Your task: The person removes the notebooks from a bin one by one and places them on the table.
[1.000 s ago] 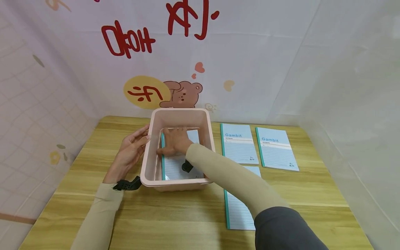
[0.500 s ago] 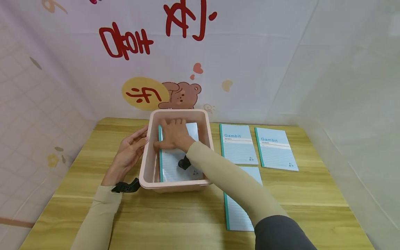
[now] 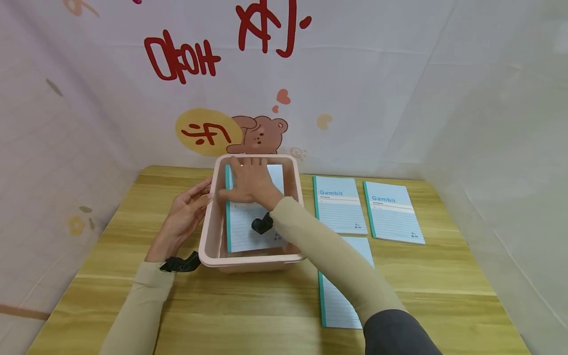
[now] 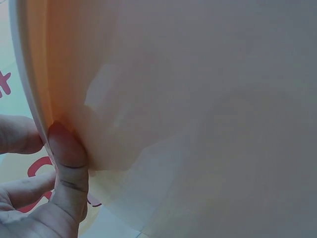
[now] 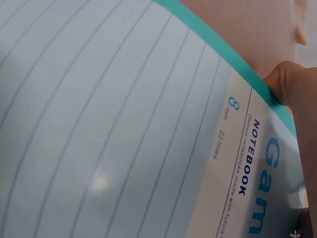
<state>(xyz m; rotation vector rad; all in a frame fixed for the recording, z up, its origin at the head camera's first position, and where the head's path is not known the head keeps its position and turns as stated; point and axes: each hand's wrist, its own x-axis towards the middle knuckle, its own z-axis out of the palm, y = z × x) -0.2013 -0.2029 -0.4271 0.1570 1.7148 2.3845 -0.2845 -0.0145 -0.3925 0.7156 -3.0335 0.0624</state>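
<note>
A pale pink plastic bin (image 3: 257, 260) stands on the wooden table. My left hand (image 3: 181, 217) holds its left rim; in the left wrist view the thumb (image 4: 69, 153) and fingers pinch the bin wall (image 4: 198, 89). Inside the bin, my right hand (image 3: 253, 182) grips a light blue notebook (image 3: 250, 231) with a teal spine. The fingers reach over its far edge, and in the right wrist view the thumb (image 5: 290, 89) lies at the spine of the notebook (image 5: 124, 124). Its far end is up near the bin's rim. What lies under it is hidden.
Right of the bin, two Gambit notebooks lie side by side, a nearer one (image 3: 339, 207) and one farther right (image 3: 394, 212). Another notebook (image 3: 339, 301) lies in front of them, partly under my right forearm. A printed curtain (image 3: 364, 88) hangs behind the table (image 3: 239, 310).
My right hand has moved up and toward the bin's far rim, raising the notebook with it. The left hand stays on the bin's rim, and the other notebooks have not moved.
</note>
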